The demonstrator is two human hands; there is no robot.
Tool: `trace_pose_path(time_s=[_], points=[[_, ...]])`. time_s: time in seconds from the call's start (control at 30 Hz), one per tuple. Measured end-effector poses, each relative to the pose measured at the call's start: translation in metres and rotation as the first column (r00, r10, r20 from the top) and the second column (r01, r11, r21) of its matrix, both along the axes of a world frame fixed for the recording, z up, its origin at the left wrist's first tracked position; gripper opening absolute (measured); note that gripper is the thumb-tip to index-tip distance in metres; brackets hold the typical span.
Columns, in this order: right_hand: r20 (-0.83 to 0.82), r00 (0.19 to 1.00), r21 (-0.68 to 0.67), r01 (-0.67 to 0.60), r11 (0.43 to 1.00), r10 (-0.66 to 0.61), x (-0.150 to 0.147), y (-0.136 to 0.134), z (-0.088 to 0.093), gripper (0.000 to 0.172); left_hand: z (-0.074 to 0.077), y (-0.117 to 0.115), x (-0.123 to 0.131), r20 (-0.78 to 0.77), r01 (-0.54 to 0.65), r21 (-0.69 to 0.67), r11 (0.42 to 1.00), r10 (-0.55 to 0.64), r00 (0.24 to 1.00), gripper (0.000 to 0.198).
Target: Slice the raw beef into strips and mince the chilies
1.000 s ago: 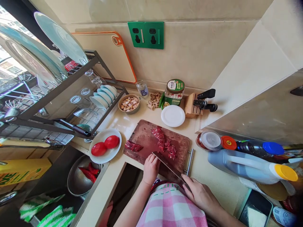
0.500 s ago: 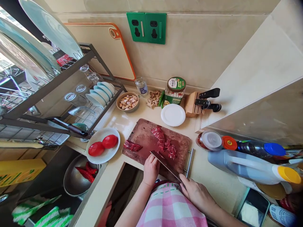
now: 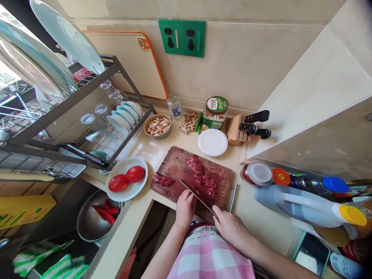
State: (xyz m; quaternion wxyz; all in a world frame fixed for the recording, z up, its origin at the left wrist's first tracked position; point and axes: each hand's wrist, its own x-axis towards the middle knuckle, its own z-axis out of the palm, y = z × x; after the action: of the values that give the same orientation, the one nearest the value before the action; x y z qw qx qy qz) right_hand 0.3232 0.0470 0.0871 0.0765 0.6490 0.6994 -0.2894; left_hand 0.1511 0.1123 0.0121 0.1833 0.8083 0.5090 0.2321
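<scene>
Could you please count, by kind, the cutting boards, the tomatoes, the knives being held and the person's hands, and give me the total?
Cutting boards: 2 (brown board, orange-edged board)
Tomatoes: 2
Held knife: 1
Hands: 2 (left hand, right hand)
Total: 7

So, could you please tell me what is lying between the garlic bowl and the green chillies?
The ginger lies between the garlic bowl and the green chillies, with the glass standing slightly farther back; the head view shows this.
</scene>
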Motion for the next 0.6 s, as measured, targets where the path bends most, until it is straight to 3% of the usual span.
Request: trace_pose_path(time_s=[0.17,0.4,0.6], points=[[0.05,0.998,-0.103,-0.022,0.994,0.027,0.006,-0.013,0.0,0.02,0.0,0.001,-0.001,0.004,0.027,0.024,0.999,-0.027,1.0,0.017],[0.052,0.999,-0.032,-0.008,0.999,0.01,-0.009,0.014,-0.004,0.018,-0.002,0.001,0.001,0.006,-0.007,0.034,0.999,0.007,1.0,0.017],[0.033,0.999,-0.112,0.001,0.994,0.002,0.006,-0.011,-0.014,0.022,-0.004,0.001,-0.001,0.018,0.02,0.001,1.0,-0.02,1.0,0.017]])
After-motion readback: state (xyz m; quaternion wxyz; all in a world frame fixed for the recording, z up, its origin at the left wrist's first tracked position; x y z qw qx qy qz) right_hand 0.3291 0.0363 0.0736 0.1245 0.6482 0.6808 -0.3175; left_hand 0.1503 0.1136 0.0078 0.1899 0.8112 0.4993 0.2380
